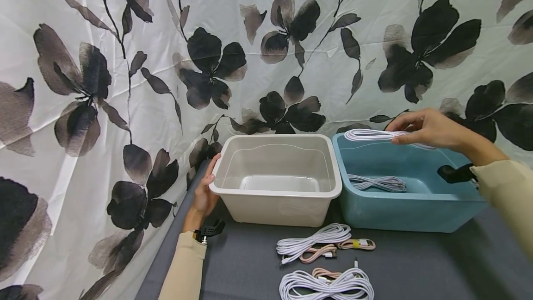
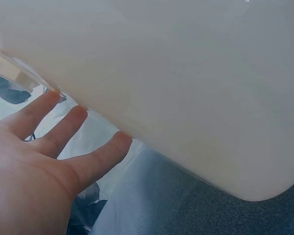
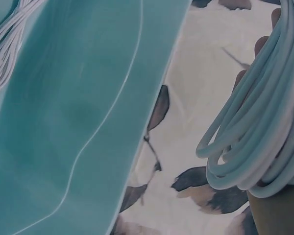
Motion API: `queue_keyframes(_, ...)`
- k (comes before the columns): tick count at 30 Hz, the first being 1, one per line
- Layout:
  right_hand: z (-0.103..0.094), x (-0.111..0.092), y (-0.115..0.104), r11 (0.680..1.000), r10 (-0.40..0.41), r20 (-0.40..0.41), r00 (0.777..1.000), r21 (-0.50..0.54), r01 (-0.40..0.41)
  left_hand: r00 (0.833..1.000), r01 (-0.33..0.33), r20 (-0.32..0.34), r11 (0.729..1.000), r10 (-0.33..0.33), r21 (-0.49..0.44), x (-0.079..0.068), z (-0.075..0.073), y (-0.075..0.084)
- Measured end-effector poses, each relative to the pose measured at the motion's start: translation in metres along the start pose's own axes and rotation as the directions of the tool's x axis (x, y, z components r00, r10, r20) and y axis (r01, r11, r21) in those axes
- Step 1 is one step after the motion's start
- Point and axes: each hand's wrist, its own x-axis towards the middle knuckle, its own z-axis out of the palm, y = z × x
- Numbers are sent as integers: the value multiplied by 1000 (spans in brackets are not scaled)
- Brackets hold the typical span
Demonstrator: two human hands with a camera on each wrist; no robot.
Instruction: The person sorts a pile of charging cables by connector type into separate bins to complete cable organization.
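My right hand (image 1: 435, 128) grips a coiled bundle of white cable (image 1: 372, 135) over the back part of the blue bin (image 1: 416, 209). In the right wrist view, the loops of this white cable (image 3: 264, 132) fan out beside the bin wall, with fingertips showing behind them. Inside the blue bin lies another bundle of white cable (image 1: 381, 183). At the left side of a beige bin (image 1: 279, 207), my left hand (image 1: 204, 196) is stretched up toward the rim. Its straight fingers (image 2: 100, 159) touch the bin's side in the left wrist view.
In front of the bins, a white cable bundle (image 1: 312, 242) lies over a pinkish cable (image 1: 318, 254), beside a yellow-banded one (image 1: 358, 244). Nearer is another white bundle (image 1: 326, 286) on the grey table surface (image 1: 241, 263). A floral curtain (image 1: 250, 78) hangs behind and left.
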Motion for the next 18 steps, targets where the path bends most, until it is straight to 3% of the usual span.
queue_keyframes(18,8,27,40,1000,31,57,998,-4,-31,1000,-2,-18,1000,2,-3,10,-4,-6)
